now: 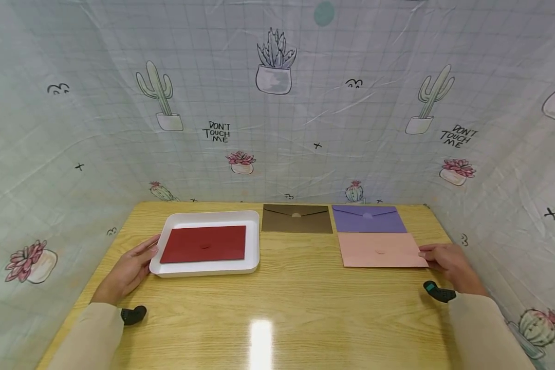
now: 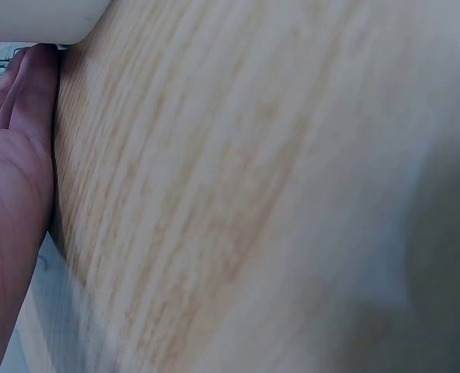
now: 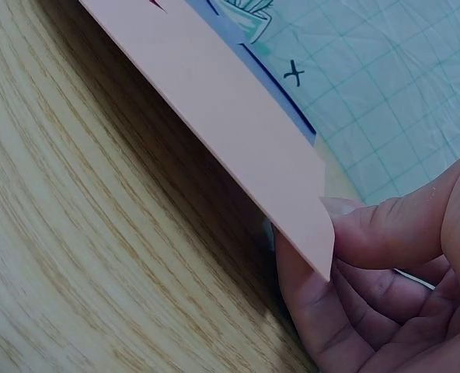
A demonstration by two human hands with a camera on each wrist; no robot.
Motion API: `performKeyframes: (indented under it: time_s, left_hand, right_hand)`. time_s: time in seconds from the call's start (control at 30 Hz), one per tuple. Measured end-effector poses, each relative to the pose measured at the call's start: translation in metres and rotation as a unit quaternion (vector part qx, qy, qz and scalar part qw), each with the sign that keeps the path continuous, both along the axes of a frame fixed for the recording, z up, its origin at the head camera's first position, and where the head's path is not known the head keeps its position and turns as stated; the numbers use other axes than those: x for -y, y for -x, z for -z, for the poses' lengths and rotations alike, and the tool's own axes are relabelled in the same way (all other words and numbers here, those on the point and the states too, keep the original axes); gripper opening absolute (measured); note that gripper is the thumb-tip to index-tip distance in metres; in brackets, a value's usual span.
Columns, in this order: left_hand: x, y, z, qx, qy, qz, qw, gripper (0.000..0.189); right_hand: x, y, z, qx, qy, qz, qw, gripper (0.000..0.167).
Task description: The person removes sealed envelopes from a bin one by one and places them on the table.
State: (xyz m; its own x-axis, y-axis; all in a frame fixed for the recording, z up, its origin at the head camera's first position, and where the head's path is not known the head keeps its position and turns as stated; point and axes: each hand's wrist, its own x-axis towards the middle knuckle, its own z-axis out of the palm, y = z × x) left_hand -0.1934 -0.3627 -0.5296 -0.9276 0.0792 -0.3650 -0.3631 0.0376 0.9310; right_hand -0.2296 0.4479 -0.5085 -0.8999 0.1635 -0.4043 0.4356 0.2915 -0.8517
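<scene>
In the head view my left hand (image 1: 131,267) rests against the left side of a white tray (image 1: 251,241), its fingers fairly straight along the outer wall. A red envelope (image 1: 203,244) lies inside that tray. The left wrist view has the same hand (image 2: 16,155) at its edge, fingertips by the tray's underside (image 2: 43,19). My right hand (image 1: 448,262) pinches the right end of a pink envelope (image 1: 374,249), thumb above and index finger below. In the right wrist view the gripped corner of the envelope (image 3: 238,148) is raised off the table.
A brown envelope (image 1: 297,223) and a purple envelope (image 1: 369,222) lie side by side at the table's back; the pink one overlaps the purple one's front edge. Patterned cloth (image 1: 277,123) encloses the wooden table (image 1: 296,298) at the back and sides.
</scene>
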Motion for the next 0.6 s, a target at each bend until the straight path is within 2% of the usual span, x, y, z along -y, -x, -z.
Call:
performKeyframes:
  time_s: [0.2, 0.33, 0.6]
  left_hand:
    - [0.001, 0.002, 0.000, 0.008, 0.004, -0.001, 1.0000, 0.074]
    - [0.003, 0.004, 0.000, 0.012, 0.007, -0.002, 0.9999, 0.074]
    - [0.003, 0.011, -0.001, 0.015, 0.010, 0.002, 0.9998, 0.076]
  right_hand:
    - [0.000, 0.001, -0.001, 0.008, -0.005, 0.009, 0.9999, 0.024]
    - [0.001, 0.002, -0.004, 0.009, -0.012, 0.012, 0.9998, 0.032]
    - [0.003, 0.000, -0.004, 0.002, -0.042, -0.004, 0.9991, 0.045]
